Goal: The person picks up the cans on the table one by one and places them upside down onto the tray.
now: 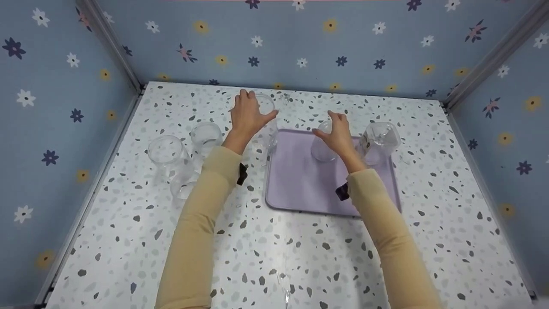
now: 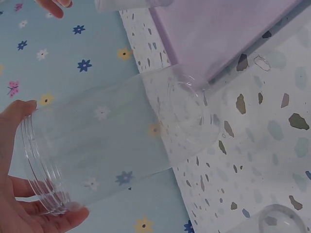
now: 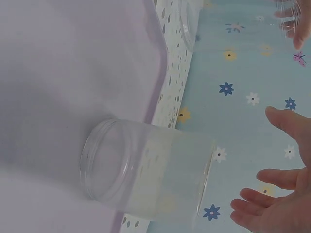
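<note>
With fingers and thumb spread around its threaded rim, my left hand [image 1: 248, 113] grips a tall clear jar [image 2: 107, 136]. This jar is upright just left of the lilac tray [image 1: 304, 180]; whether its base touches the table, I cannot tell. On the tray a shorter clear jar [image 3: 146, 170] stands upside down, its threaded mouth against the tray and its flat base up. My right hand [image 1: 339, 135] is above and beside that jar, fingers parted and thumb out, holding nothing. In the right wrist view a gap shows between the hand and the jar.
A clear angular container [image 1: 383, 137] stands at the tray's back right corner. Several clear jars, including a wide one [image 1: 165, 150] and a smaller one [image 1: 206, 135], are grouped left of my left forearm. Flowered panels [image 1: 300, 47] wall in the speckled table [image 1: 257, 257].
</note>
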Motion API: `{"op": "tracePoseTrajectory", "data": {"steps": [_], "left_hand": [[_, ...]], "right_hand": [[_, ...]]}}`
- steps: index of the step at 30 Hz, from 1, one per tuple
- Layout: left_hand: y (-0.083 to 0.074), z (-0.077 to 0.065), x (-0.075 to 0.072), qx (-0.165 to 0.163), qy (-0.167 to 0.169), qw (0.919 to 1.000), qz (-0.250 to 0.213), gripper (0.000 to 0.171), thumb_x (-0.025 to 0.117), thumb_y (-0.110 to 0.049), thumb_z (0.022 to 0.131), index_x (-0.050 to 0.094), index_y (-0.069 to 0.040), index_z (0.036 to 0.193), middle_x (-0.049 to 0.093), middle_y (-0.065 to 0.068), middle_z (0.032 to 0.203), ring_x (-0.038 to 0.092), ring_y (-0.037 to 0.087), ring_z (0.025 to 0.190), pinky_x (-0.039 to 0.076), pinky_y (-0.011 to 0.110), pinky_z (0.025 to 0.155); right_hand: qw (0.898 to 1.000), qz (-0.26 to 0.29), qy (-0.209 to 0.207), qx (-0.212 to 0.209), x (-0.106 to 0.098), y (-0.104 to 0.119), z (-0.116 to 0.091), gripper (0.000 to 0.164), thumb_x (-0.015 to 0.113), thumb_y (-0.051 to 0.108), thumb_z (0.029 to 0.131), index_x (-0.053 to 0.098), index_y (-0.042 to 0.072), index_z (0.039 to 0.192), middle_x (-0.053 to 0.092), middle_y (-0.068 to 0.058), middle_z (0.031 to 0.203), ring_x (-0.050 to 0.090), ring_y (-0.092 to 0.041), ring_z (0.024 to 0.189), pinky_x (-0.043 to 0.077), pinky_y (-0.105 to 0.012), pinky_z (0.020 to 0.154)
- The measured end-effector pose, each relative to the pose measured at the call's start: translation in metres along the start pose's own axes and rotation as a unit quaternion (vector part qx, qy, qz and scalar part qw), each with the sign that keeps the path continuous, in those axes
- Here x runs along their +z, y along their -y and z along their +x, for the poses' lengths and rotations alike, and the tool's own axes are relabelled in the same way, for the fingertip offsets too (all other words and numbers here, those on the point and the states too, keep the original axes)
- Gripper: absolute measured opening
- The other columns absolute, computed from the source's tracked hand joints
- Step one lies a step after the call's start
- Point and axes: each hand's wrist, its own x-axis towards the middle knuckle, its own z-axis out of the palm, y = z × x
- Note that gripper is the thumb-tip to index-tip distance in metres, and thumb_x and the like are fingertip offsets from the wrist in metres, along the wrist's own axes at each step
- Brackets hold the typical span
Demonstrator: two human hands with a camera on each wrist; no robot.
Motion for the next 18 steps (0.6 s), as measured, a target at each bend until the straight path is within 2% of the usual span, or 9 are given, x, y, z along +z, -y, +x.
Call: {"op": "tracePoseTrajectory", "data": {"steps": [6,11,15,18], "left_hand": [[-0.004,-0.009,-0.008,0.026,-0.028,0.9988,-0.030,0.086,0.053,-0.061,0.075,0.041,0.008,0.125,0.041,0.019,0.114,0.044,0.028,0.101,0.049,0.039,0.069],[-0.006,-0.017,-0.011,0.047,-0.052,0.9958,-0.060,0.086,0.051,-0.064,0.075,0.043,0.006,0.125,0.042,0.018,0.114,0.046,0.027,0.099,0.048,0.037,0.069],[-0.007,-0.024,-0.013,0.054,-0.078,0.9906,-0.098,0.085,0.052,-0.063,0.075,0.044,0.004,0.125,0.044,0.016,0.114,0.047,0.025,0.099,0.047,0.034,0.074],[-0.008,-0.029,-0.013,0.065,-0.100,0.9833,-0.138,0.081,0.054,-0.060,0.076,0.045,0.004,0.125,0.045,0.016,0.113,0.047,0.025,0.100,0.045,0.034,0.078]], "right_hand": [[0.996,0.049,-0.057,-0.055,0.002,0.002,-0.009,0.062,0.066,0.025,0.080,0.040,-0.003,0.129,0.040,-0.021,0.125,0.038,-0.031,0.116,0.030,-0.038,0.097],[0.984,0.111,-0.099,-0.099,0.003,0.003,-0.019,0.056,0.065,0.022,0.081,0.044,-0.002,0.127,0.044,-0.020,0.121,0.042,-0.030,0.111,0.037,-0.038,0.091],[0.977,0.147,-0.109,-0.113,0.005,0.004,-0.027,0.055,0.064,0.021,0.082,0.043,0.000,0.128,0.046,-0.017,0.121,0.044,-0.027,0.111,0.039,-0.036,0.089],[0.973,0.168,-0.111,-0.115,0.006,0.008,-0.035,0.056,0.063,0.020,0.083,0.041,0.001,0.130,0.046,-0.016,0.122,0.044,-0.023,0.111,0.039,-0.037,0.089]]}}
